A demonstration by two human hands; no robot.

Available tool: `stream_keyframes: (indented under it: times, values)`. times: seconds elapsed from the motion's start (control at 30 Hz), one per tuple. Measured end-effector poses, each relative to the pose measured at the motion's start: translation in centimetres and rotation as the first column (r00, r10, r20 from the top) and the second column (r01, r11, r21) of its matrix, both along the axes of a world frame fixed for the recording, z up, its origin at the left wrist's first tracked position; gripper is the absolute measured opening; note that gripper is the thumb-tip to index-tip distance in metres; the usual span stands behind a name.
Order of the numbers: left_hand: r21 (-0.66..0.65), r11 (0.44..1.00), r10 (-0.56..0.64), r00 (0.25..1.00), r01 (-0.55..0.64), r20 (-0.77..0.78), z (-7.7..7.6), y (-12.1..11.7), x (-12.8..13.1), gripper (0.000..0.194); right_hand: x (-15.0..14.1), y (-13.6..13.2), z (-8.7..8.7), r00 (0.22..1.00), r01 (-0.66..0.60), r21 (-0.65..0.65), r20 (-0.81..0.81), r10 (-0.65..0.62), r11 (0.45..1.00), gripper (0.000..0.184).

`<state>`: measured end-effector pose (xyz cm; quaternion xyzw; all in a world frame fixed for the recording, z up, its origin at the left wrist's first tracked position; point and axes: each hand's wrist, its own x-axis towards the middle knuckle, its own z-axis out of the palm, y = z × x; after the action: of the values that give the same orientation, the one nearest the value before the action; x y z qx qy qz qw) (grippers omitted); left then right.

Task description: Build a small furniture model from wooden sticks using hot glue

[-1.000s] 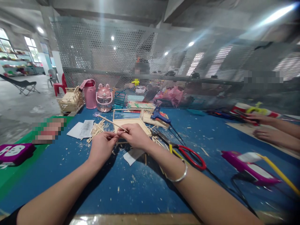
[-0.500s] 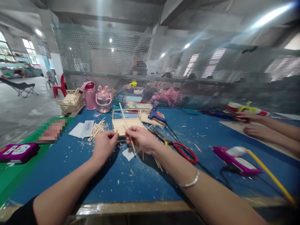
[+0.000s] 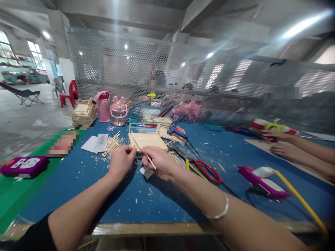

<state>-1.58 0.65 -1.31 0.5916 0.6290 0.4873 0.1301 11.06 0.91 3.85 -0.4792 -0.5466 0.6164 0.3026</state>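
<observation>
A thin wooden stick runs slantwise through the pinched fingers of my right hand. Its far end lies in front of a small wooden tray-like frame made of sticks. Close by on the left, my left hand has thumb and forefinger pressed together; whatever is between them is too small to make out. The fingertips of both hands nearly meet at the frame's near edge. Beside my left hand is a pile of loose sticks. Under my right hand a scrap of white paper partly shows.
Right of the frame are a blue glue gun and red-handled scissors. Purple boxes flank the workspace. Pink bottles and a wooden stick structure stand behind. A co-worker's hands work at far right.
The stick in my right hand has tilted lower, its far end dropping toward the frame. My two hands have drawn slightly closer together. The whole view has shifted a little.
</observation>
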Motion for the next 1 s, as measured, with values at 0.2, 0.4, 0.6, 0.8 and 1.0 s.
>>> stream_keyframes:
  times: [0.2, 0.4, 0.6, 0.8, 1.0]
  values:
    - [-0.007, 1.0, -0.017, 0.999, 0.018, 0.051, 0.3, -0.1, 0.1, 0.021, -0.8, 0.6, -0.3, 0.997, -0.076, 0.033, -0.013, 0.076, 0.997, 0.028]
    - [0.002, 1.0, -0.025, 0.998, 0.025, 0.052, 0.3, -0.1, 0.1, 0.026, -1.6, 0.8, -0.9, 0.997, -0.075, 0.044, -0.01, 0.075, 0.996, 0.034]
    - [-0.003, 1.0, -0.028, 0.998, 0.029, 0.06, 0.4, -0.1, 0.1, 0.025, -1.6, 1.0, -1.0, 0.995, -0.093, 0.028, -0.034, 0.094, 0.995, 0.033]
    - [-0.008, 1.0, -0.027, 0.998, 0.027, 0.055, 0.3, 0.0, 0.1, 0.024, -1.7, 1.4, -0.9, 0.995, -0.086, -0.007, -0.058, 0.085, 0.996, 0.031]
    - [-0.004, 1.0, -0.031, 0.999, 0.031, 0.041, 0.3, 0.0, 0.1, 0.024, -1.7, 1.5, -1.0, 0.992, -0.089, -0.011, -0.085, 0.087, 0.996, 0.033]
